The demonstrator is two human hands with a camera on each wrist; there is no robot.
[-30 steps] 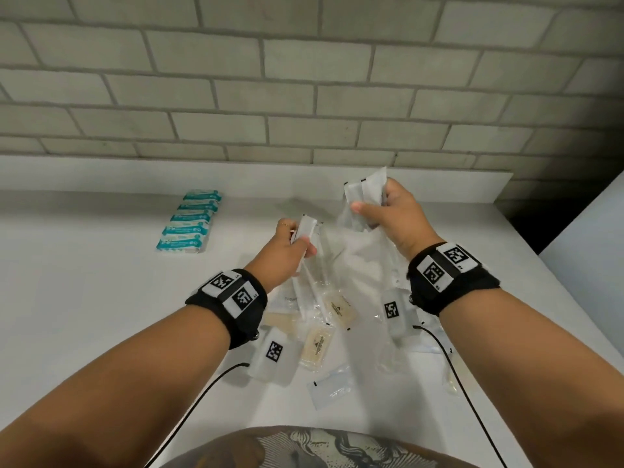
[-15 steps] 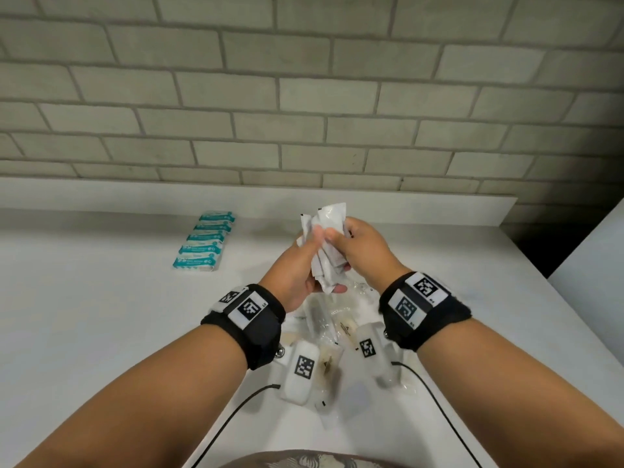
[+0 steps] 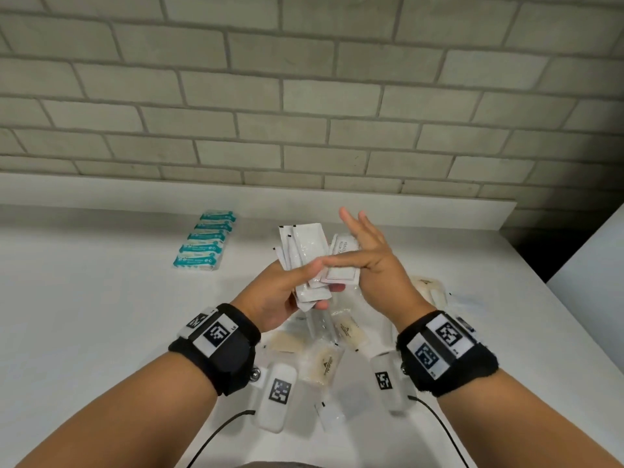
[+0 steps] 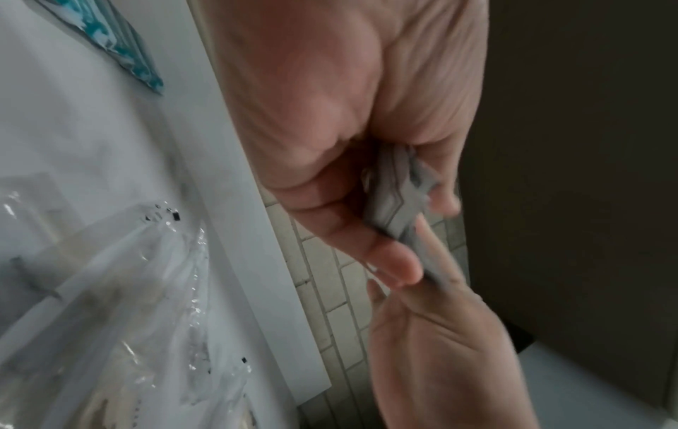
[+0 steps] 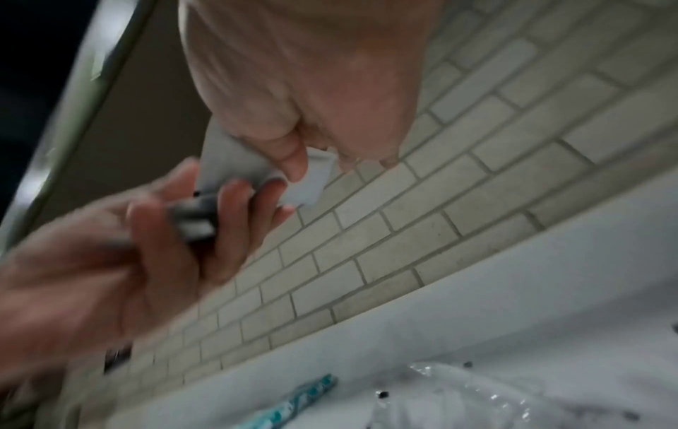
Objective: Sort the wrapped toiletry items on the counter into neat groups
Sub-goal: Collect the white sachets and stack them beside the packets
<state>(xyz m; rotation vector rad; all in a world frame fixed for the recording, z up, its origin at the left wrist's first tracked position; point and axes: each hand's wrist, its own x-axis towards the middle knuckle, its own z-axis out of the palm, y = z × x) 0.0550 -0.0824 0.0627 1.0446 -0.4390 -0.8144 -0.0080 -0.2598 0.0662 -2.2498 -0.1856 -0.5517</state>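
Observation:
My left hand (image 3: 312,285) grips a fanned bundle of white sachets (image 3: 304,244) above the counter (image 3: 84,315). My right hand (image 3: 358,258) meets it from the right with its fingers straight up. Its thumb pinches a white printed sachet (image 3: 342,268) at the bundle's right side. The right wrist view shows that thumb on the sachet (image 5: 315,180), with the left hand (image 5: 146,246) beside it. In the left wrist view, blurred sachets (image 4: 400,191) sit between my left thumb and fingers. A neat row of teal packets (image 3: 206,241) lies at the back left.
Loose clear-wrapped items with beige contents (image 3: 324,363) lie on the counter under my wrists, and another (image 3: 427,285) is to the right. A raised white ledge (image 3: 439,211) and a brick wall back the counter. A dark gap (image 3: 553,251) lies at the right end.
A second ago each hand held its own sachets apart. They came together, the sachets now sit fanned in my left hand, and my right fingers have straightened.

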